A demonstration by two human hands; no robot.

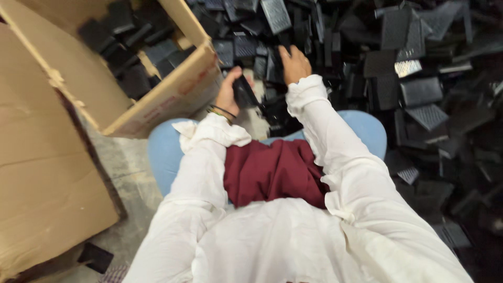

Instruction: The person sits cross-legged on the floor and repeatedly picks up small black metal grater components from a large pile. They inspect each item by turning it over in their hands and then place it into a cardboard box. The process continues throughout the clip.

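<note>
The cardboard box [173, 91] at upper left held black plastic parts, the left hand [229, 91] had fingers closed around one black part [244, 93] at upper centre, and the right hand [294, 64] pressed spread fingers onto the black pile [419, 78].

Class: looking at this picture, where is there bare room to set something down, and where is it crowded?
Bare floor shows between the cardboard box, the flat cardboard and the blue seat. A small patch lies under the left hand. Crowded: the black parts pile around the right hand.

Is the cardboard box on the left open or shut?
Open. The cardboard box has its flaps folded out, and black plastic parts show inside it, piled loosely.
</note>
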